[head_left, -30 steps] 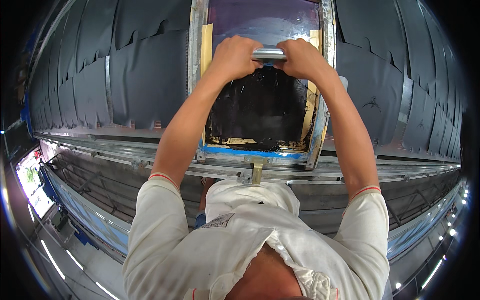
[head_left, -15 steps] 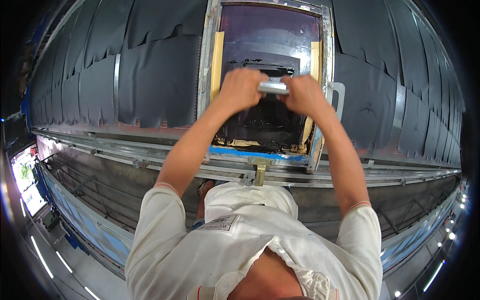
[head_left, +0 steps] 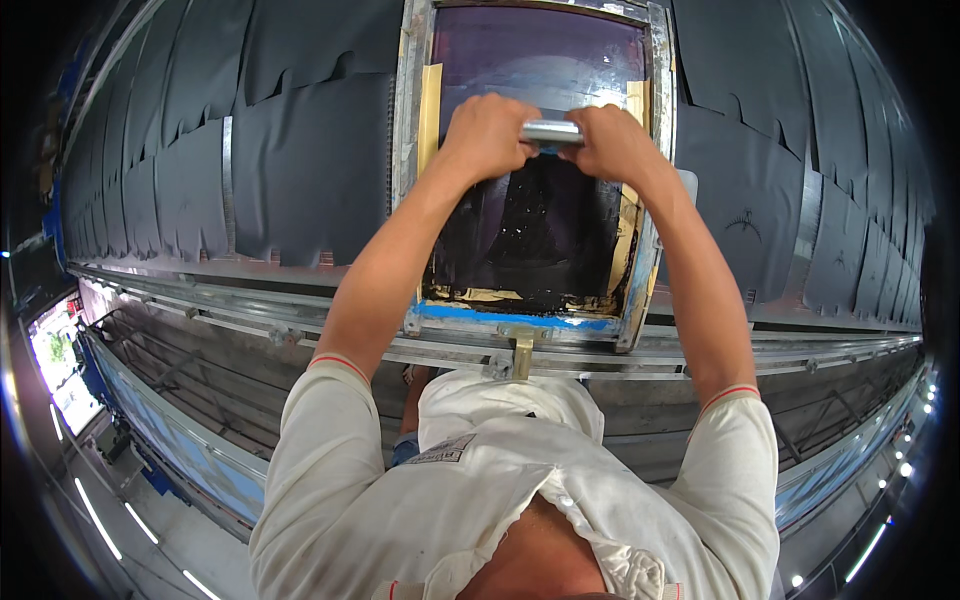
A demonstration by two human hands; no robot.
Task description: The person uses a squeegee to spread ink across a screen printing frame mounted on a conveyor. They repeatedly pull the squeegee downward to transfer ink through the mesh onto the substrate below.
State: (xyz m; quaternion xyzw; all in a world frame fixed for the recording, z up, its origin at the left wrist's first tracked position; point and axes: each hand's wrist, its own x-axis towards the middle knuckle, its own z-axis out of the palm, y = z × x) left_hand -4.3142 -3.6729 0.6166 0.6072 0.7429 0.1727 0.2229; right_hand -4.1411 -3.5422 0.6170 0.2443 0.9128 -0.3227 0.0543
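Observation:
Both my hands grip a squeegee (head_left: 552, 132) with a silvery metal handle, one at each end. My left hand (head_left: 491, 137) is closed round its left end and my right hand (head_left: 612, 143) round its right end. Beneath it lies a framed printing screen (head_left: 540, 50) with purplish mesh. Wet black ink (head_left: 525, 225) coats the mesh on the near side of the squeegee. The blade's lower edge is hidden by my hands and the handle. Tan tape (head_left: 430, 120) lines the screen's inner sides, and a blue strip (head_left: 515, 314) runs along its near edge.
Dark sheets (head_left: 310, 170) lie in rows on the long table to the left, and more dark sheets (head_left: 745, 190) to the right. A metal rail (head_left: 250, 303) runs along the table's near edge. A brass-coloured bracket (head_left: 523, 352) projects from the frame toward me.
My hands have pushed the squeegee away from me, toward the far part of the screen. More of the black-inked mesh now shows on the near side.

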